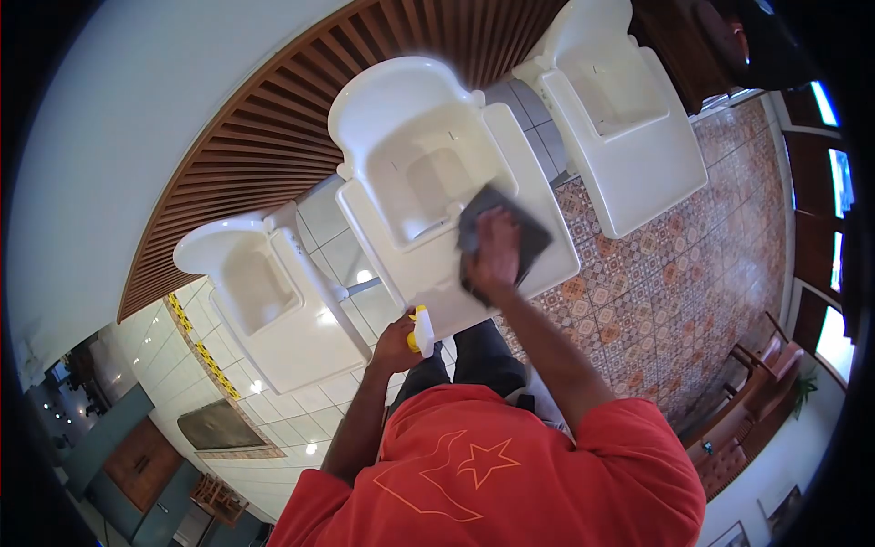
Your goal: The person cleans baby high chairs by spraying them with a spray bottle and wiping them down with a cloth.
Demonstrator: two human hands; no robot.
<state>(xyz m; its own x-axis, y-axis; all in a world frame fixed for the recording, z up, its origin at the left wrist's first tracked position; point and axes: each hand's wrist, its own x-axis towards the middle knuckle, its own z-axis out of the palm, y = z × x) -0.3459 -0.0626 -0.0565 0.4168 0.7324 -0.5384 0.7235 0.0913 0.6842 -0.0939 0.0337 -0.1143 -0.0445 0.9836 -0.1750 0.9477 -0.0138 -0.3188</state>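
Note:
My right hand (495,252) presses a dark grey cloth (531,239) against the tray of the middle white high chair (440,296). The cloth is spread under the palm and fingers, covering part of the tray's right side, and is slightly blurred. By the tray's near edge, my left hand (395,346) is closed around a spray bottle with a white and yellow trigger head (422,332). The bottle's lower part is hidden from this angle.
Another white high chair (638,178) stands to the right, and a third high chair (305,342) to the left. Behind them runs a brown slatted wall panel (273,118). Patterned tiles (638,301) cover the right floor. Red seating (752,392) lies at far right.

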